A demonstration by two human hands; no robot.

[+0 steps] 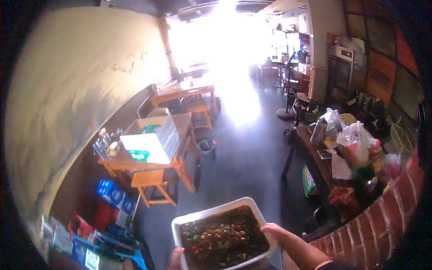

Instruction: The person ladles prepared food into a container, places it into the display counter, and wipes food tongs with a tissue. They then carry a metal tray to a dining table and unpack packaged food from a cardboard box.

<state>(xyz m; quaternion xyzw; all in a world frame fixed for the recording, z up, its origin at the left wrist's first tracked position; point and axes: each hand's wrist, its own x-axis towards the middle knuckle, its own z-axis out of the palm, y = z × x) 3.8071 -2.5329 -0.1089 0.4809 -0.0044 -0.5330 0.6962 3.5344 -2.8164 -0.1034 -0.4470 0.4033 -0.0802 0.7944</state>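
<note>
A white rectangular tub (219,208) is carried low in front of me, tilted a little. Inside it lies a dark mix of food (222,238) with small pale, green and reddish pieces. My right hand (273,231) grips the tub's right rim, its forearm reaching in from the lower right. At the lower left edge of the tub, my left hand (176,258) holds the side; only part of it shows.
Wooden table (182,123) with an open carton (150,145) at left, stool (148,180) before it. Blue boxes (112,193) lower left. Bin (206,148) beside the aisle (238,166). Cluttered dark table (310,148) with plastic bags (355,137) and brick wall (373,225) at right.
</note>
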